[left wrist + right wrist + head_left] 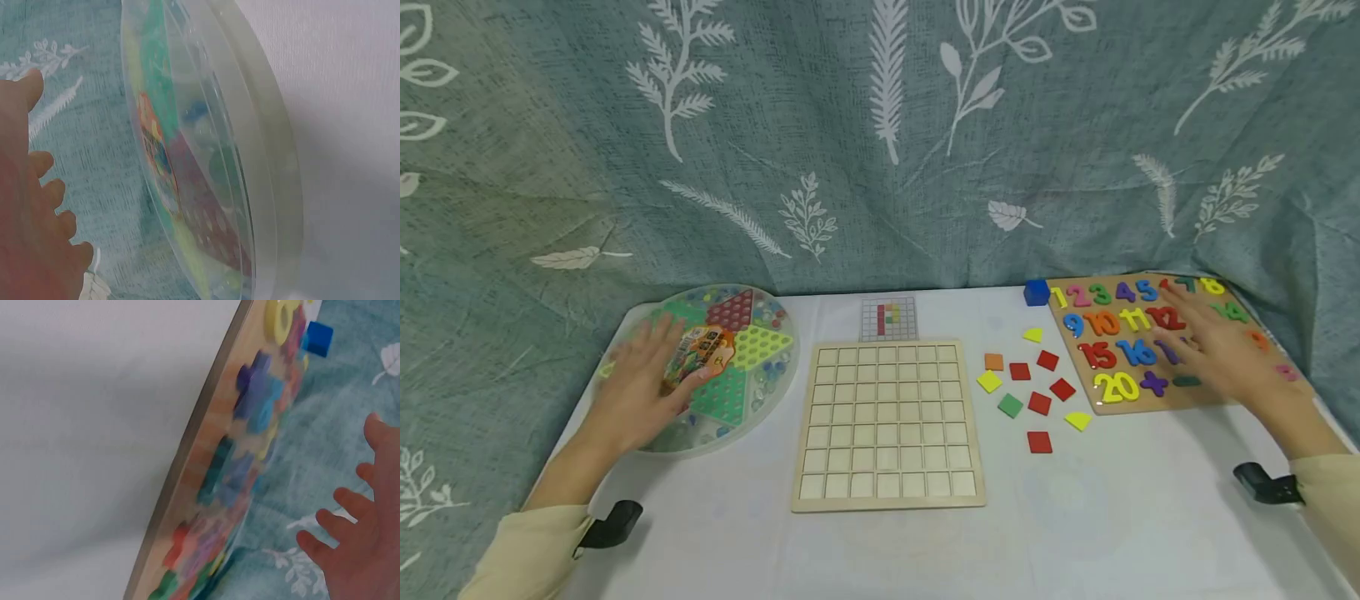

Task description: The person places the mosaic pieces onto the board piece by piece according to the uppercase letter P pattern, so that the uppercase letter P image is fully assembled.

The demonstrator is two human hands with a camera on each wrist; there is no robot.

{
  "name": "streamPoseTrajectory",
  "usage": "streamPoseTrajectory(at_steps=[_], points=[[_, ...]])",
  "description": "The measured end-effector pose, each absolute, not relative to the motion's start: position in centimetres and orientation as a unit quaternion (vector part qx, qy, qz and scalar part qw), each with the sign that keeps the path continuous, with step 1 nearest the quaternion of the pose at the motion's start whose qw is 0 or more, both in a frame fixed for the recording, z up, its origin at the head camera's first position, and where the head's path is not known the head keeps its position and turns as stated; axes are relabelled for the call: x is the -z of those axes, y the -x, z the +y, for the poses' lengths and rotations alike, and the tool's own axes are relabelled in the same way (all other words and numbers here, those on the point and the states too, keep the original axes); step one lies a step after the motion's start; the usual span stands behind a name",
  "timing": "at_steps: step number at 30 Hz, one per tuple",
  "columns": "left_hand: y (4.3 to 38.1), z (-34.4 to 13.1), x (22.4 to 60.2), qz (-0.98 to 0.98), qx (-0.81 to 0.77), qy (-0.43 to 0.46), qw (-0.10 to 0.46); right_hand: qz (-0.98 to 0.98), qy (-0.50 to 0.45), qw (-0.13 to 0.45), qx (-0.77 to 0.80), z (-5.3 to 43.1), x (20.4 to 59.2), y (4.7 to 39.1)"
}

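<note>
My left hand [643, 387], fingers spread, is over the round Chinese checkers board [752, 408] at the left; the left wrist view shows a gap between the hand [37, 200] and the board's clear lid [206, 206]. Over the wooden number puzzle [1157, 402] at the right, my right hand [1217, 354] also has its fingers extended. In the right wrist view that hand [356, 519] stands apart from the colored numbers. Neither hand holds anything. Between them lies a wooden grid board [887, 435] with bare squares.
Behind the grid board is a small pattern card [888, 318] with colored squares. Loose red tiles [1040, 442], yellow tiles [989, 382], an orange tile [994, 362] and a green tile [1011, 405] lie right of it. A blue cube [1037, 292] sits by the puzzle's corner.
</note>
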State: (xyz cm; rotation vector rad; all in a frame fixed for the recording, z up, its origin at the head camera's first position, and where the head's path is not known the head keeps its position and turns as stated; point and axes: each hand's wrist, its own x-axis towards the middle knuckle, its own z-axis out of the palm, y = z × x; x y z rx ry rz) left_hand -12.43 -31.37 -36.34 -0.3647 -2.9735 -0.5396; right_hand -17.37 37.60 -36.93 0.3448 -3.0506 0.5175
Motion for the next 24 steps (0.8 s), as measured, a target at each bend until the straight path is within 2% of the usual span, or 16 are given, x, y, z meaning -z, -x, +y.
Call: streamPoseTrajectory(at_steps=[11, 20, 24], points=[[11.6, -29.0, 37.2, -0.968, 0.191, 0.155, 0.051, -0.977, -0.106, 0.012, -0.185, 35.5, 36.9, 17.3], [10.6, -27.2, 37.6, -0.968, 0.186, 0.165, 0.034, -0.977, -0.097, -0.013, -0.191, 34.4, 36.6, 17.6], [10.1, -26.5, 37.8, -0.968, 0.181, 0.17, 0.036, -0.97, -0.121, 0.008, -0.212, 33.9, 36.6, 17.6]])
